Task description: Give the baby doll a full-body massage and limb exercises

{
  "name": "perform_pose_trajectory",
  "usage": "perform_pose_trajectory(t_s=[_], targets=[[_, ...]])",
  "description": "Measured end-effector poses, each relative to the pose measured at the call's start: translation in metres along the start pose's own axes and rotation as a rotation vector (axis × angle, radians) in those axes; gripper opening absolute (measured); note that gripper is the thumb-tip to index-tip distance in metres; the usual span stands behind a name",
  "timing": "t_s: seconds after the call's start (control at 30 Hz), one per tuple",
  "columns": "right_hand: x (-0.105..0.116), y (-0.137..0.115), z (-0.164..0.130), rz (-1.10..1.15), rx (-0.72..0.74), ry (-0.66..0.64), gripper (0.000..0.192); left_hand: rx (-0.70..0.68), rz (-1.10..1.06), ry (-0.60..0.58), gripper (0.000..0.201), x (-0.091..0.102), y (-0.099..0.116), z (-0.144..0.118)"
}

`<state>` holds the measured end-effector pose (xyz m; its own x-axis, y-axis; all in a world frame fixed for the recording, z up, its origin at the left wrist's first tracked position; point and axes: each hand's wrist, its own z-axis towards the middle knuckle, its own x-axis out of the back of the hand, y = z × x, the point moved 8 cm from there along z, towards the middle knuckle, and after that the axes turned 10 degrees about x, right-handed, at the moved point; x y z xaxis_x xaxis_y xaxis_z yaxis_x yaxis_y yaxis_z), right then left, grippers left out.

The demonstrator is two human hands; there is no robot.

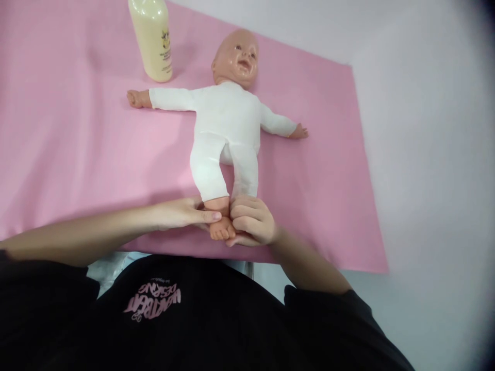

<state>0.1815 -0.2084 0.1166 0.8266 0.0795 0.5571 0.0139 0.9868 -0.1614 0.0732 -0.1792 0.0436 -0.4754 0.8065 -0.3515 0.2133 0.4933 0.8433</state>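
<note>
By the near edge of the tabletop [320, 190], the left hand [184, 213] pinches one foot [222, 230] of the doll [228, 113]; the right hand [255, 221] curls alongside, its grip unclear.

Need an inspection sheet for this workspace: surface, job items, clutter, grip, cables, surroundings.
Surface: pink cover, soft creases at the left.
Job's things: baby doll in white, lying face up, arms spread; one bare foot shows at the near end, the other is hidden.
Clutter: pale yellow bottle on the cover near the doll's head; top out of frame.
Grip: left hand around the foot, thumb across it; right hand curled beside it, exact hold hidden.
Cables: nothing seen.
Surroundings: pale, plain area at right; wearer's black shirt at the near edge.
</note>
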Motion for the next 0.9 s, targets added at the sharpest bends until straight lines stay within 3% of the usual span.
perform_pose_trajectory(t_s=[0.17,0.27,0.43,0.73,0.9], targets=[[0.007,0.001,0.001,-0.139,-0.003,0.066,0.034,-0.009,-0.193,-0.045,0.045,-0.006,-0.003,0.001],[0.003,-0.001,0.002,-0.197,0.010,-0.013,0.042,-0.013,-0.266,-0.027,0.047,-0.005,-0.006,0.004],[-0.001,-0.005,0.002,-0.208,0.030,-0.062,0.035,-0.009,-0.370,-0.009,0.056,-0.003,-0.010,0.006],[0.009,-0.012,0.007,-0.161,0.075,0.072,0.012,-0.031,-0.263,0.084,0.058,0.003,-0.003,0.002],[0.012,-0.015,0.009,-0.126,0.103,0.093,0.020,-0.007,-0.209,0.103,0.055,0.002,0.001,-0.003]])
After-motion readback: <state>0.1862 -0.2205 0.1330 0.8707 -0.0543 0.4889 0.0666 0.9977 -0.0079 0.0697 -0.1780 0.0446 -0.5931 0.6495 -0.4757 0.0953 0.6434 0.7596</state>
